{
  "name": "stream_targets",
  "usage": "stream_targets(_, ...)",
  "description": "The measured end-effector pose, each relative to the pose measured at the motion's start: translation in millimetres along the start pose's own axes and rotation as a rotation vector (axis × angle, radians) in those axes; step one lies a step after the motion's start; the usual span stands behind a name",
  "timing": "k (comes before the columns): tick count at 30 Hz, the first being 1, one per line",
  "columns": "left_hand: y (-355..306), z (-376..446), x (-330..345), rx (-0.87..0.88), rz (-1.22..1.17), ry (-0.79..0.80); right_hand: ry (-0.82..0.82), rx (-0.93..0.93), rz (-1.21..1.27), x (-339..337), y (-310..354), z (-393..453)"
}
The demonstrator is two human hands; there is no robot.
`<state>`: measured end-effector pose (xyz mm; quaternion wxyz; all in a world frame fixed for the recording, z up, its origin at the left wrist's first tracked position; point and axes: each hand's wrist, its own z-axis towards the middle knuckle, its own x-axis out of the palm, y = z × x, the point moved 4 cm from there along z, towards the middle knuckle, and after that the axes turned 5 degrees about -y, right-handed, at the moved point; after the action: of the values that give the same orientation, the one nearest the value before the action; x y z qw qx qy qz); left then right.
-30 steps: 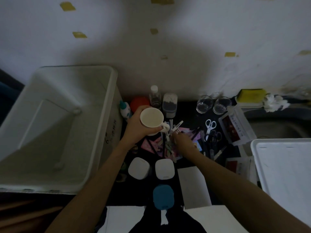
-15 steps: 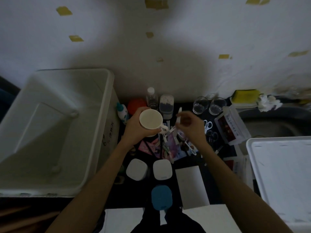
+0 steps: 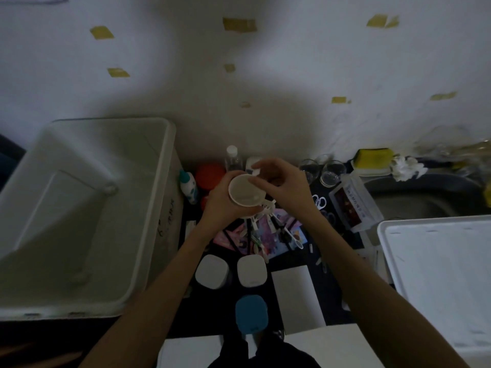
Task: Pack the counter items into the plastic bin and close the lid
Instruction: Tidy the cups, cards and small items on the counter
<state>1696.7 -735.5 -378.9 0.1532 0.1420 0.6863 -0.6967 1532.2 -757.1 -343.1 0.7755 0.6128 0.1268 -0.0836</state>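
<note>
Left hand (image 3: pixel 220 203) grips a round white mug (image 3: pixel 245 191), mouth up.

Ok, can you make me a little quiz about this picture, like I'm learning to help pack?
1. True or false: the bin already has the cup inside it.
2. Which hand grips the cup? A) left hand B) right hand C) neither
3. Fill in: the right hand pinches a small white item over the ____.

Key:
1. False. The cup is held above the counter, beside the bin.
2. A. The left hand is wrapped round the cup.
3. Cup.
</note>
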Motion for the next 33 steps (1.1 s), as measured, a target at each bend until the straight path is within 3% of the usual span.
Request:
stream_targets(10, -6.3, -1.9, -0.3, 0.02, -0.017, -0.002, 0.051, 0.074, -0.051, 2.7, -0.5, -1.0)
stream_targets(14, -8.2, 1.2, -0.9, 0.026, -0.031, -0.008, 0.148, -0.022, -0.259, 6.2, 1.1, 0.5)
stream_targets(17, -7.5, 2.3, -5.4, 0.047, -0.014, -0.053, -0.003, -0.036, -0.226, -4.9, -3.4, 6.9)
stream_targets(20, -0.7, 2.0, -14.2, 0.052, 0.012, -0.092, -0.142, 0.145, -0.249, -19.2, -54.8, 10.9)
stream_targets(23, 7.5, 0.8, -21.9, 0.045, 0.01, -0.104, 0.125, 0.339, -0.529, -7.7, -124.9, -2.8)
stream_targets(26, 12.3, -0.6, -27.1, 0.035, 0.018, -0.112, 0.396, 0.41, -0.729, 21.4, -170.4, -28.1)
stream_targets(30, 20.2, -0.5, -32.7, 0.023, 0.043, -0.12, 0.374, 0.395, -0.814, 49.2, -207.7, -38.9)
stream_targets(33, 24.7, -1.5, -35.6, 0.013, 0.057, -0.127, 0.344, 0.395, -0.871, 55.5, -200.4, -41.6)
